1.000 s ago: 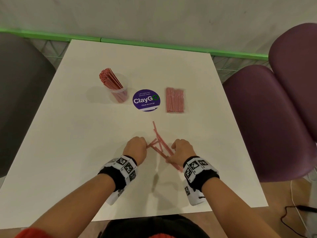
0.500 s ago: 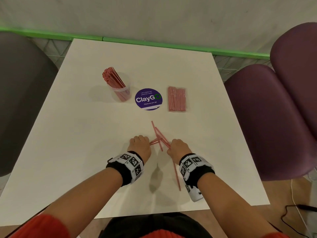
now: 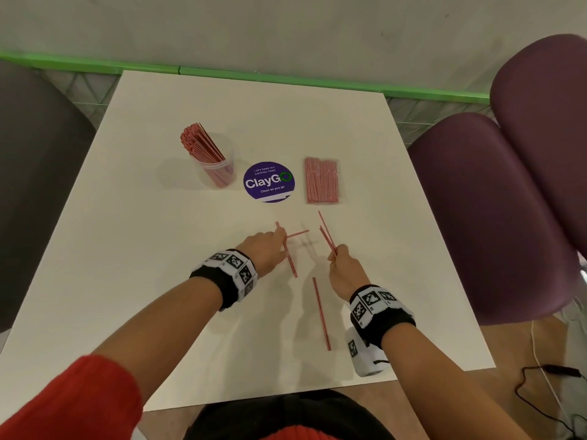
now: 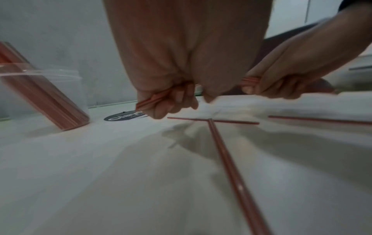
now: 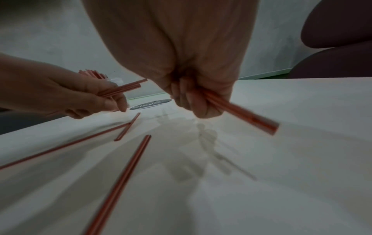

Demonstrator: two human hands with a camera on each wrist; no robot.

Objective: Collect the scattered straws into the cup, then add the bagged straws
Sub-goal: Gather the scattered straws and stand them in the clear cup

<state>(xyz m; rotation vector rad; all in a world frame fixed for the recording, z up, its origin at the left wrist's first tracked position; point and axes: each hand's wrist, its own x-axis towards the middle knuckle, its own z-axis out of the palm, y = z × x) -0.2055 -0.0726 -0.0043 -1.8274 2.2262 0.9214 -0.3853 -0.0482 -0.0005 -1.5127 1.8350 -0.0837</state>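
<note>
Straws [image 3: 320, 312] look light, thin and slippery — pinch them mid-length. Left hand [image 3: 265, 249] and right hand [image 3: 344, 269] each hold a few.

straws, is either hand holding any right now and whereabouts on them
Both. The right hand pinches a few straws near their lower ends. The left hand grips a few straws partway along, ends sticking out either side.

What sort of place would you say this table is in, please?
Probably an office pantry or canteen: the table sticker reads "Let's keep our pantries clean", a cup holds straws, and padded chairs flank the table.
</note>
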